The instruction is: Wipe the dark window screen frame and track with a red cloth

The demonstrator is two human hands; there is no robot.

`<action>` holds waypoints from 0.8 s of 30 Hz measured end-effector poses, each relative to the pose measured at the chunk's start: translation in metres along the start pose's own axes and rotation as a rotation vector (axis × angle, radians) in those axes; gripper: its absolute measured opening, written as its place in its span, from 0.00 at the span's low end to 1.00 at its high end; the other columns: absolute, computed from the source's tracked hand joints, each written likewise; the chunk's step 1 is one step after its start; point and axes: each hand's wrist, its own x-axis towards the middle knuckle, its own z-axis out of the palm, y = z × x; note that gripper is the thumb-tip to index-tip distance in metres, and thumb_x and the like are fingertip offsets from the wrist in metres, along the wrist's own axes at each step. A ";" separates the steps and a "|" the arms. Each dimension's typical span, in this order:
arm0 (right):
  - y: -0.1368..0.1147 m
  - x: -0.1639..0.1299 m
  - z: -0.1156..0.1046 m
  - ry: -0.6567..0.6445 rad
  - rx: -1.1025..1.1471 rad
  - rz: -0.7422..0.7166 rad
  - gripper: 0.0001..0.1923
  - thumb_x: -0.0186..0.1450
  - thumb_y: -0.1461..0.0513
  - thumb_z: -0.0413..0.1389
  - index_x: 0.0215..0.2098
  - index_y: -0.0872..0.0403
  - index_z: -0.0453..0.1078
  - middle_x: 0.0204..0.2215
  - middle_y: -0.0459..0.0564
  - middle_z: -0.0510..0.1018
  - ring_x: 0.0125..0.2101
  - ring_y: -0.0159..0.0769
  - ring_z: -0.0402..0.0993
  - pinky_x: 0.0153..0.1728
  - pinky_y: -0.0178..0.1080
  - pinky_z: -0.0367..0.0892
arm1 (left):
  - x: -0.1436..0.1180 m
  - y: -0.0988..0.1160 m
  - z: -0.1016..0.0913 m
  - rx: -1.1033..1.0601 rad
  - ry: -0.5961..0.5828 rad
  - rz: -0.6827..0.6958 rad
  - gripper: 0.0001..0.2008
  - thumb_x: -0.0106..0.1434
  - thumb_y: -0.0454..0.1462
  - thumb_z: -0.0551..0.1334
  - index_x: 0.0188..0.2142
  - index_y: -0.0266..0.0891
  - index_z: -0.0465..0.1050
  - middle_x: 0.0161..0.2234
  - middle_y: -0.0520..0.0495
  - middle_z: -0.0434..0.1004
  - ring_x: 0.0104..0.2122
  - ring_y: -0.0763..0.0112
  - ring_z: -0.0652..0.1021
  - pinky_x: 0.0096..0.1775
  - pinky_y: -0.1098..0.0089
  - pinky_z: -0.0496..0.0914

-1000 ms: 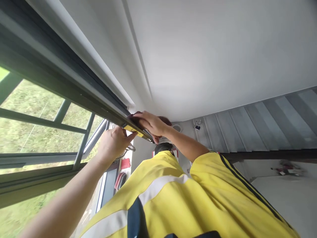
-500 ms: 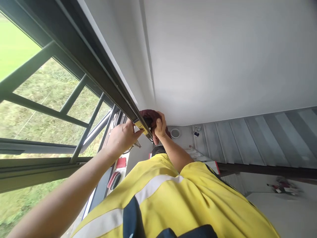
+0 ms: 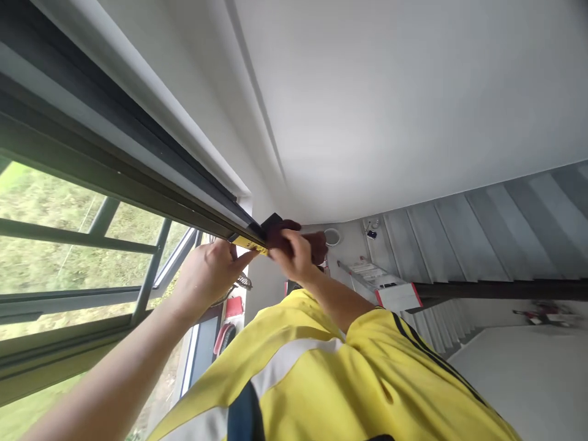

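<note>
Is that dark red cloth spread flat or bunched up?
Bunched up: the dark red cloth shows as lumpy folds on both sides of the right hand, not a flat sheet.

Smooth metal on the long dark-brown window rail (image 3: 110,174), with a dull sheen; soft, matt folds in the crumpled maroon cloth (image 3: 274,236)! The small yellow label strip (image 3: 248,244), paper or plastic, hard to tell; the broad white wall (image 3: 390,110), smooth, matt.

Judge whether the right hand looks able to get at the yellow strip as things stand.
Probably yes: the right hand, holding the dark red cloth, is beside one end of the yellow strip, with nothing evident between them. The left hand, close against the strip, may leave little room.
</note>
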 end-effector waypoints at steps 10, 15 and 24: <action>0.130 -0.049 0.012 -0.244 -0.359 -0.113 0.18 0.65 0.50 0.51 0.38 0.58 0.66 0.30 0.56 0.74 0.32 0.42 0.73 0.35 0.43 0.72 | 0.014 0.013 -0.003 0.103 0.001 0.023 0.29 0.60 0.49 0.61 0.11 0.42 0.50 0.12 0.51 0.52 0.17 0.67 0.63 0.27 0.67 0.57; 0.129 -0.048 -0.003 -0.062 -0.419 -0.120 0.17 0.68 0.54 0.46 0.43 0.58 0.66 0.31 0.58 0.76 0.31 0.43 0.74 0.32 0.43 0.72 | 0.029 0.023 0.002 0.048 0.006 0.059 0.18 0.63 0.50 0.58 0.25 0.40 0.62 0.21 0.48 0.69 0.22 0.63 0.72 0.26 0.68 0.60; -0.042 0.105 -0.039 0.386 -0.433 -0.487 0.15 0.68 0.57 0.49 0.50 0.56 0.61 0.32 0.59 0.76 0.33 0.47 0.75 0.32 0.46 0.73 | 0.063 0.031 0.002 0.076 -0.049 0.314 0.15 0.64 0.38 0.59 0.48 0.36 0.60 0.37 0.42 0.77 0.39 0.55 0.78 0.34 0.66 0.66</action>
